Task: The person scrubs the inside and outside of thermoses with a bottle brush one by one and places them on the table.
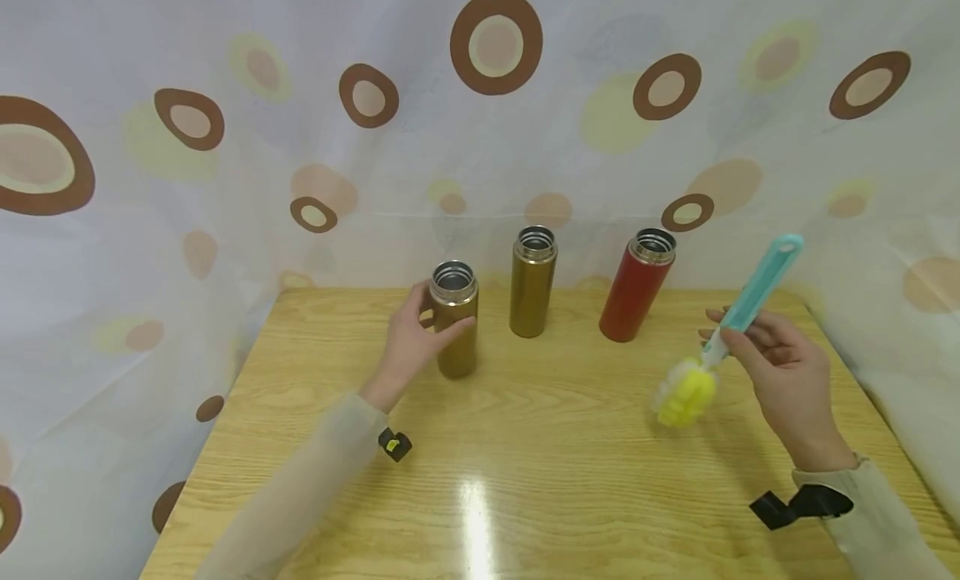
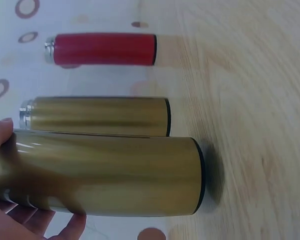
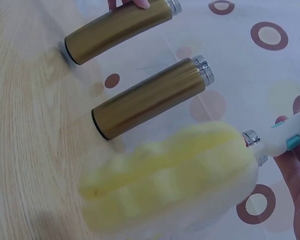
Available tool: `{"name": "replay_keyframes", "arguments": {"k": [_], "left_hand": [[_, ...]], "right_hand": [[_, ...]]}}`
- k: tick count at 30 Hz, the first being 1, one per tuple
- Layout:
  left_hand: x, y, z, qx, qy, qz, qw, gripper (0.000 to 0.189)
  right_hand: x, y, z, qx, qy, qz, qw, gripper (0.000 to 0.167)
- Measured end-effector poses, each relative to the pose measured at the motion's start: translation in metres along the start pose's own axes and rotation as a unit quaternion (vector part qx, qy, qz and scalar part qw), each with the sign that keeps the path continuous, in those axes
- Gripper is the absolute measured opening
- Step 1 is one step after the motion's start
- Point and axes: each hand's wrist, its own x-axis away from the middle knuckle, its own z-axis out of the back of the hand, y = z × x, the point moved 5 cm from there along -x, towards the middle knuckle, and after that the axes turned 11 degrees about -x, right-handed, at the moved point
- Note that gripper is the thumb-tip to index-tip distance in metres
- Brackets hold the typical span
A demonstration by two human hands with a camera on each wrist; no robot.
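My left hand grips the upper part of an open gold thermos bottle, thumb on one side and fingers on the other. In the left wrist view this bottle lies across the frame, with a shadow by its black base. My right hand holds a bottle brush by its turquoise and white handle. Its yellow and white sponge head points down and left, over the table. In the right wrist view the sponge head looks blurred and hides most of the red bottle.
A second gold bottle stands just right of the held one, lidless. Farther right is a lidless red bottle. All are on a wooden table, near its back edge. A patterned cloth hangs behind and at the sides.
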Motion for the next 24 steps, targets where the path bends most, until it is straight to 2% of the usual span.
{"name": "replay_keyframes", "arguments": {"k": [5,12,16,21,24], "left_hand": [[0.011,0.008,-0.008,0.018,-0.022,-0.009,0.9995,0.069],[0.026,0.023,-0.018,0.015,-0.048,-0.03,0.9983,0.069],[0.033,0.03,-0.024,0.019,-0.065,-0.043,0.9968,0.069],[0.041,0.037,-0.032,0.032,-0.082,-0.042,0.9952,0.069],[0.044,0.041,-0.037,0.04,-0.088,-0.039,0.9945,0.07]], "right_hand": [[-0.001,-0.002,-0.002,-0.014,0.002,-0.004,0.9999,0.034],[-0.004,-0.004,-0.005,-0.071,-0.028,0.014,0.997,0.029],[-0.006,-0.006,-0.005,-0.066,-0.025,0.018,0.9974,0.027],[-0.008,-0.011,-0.006,-0.054,0.001,0.018,0.9984,0.026],[-0.008,-0.013,-0.005,-0.025,0.016,0.01,0.9995,0.027]]}}
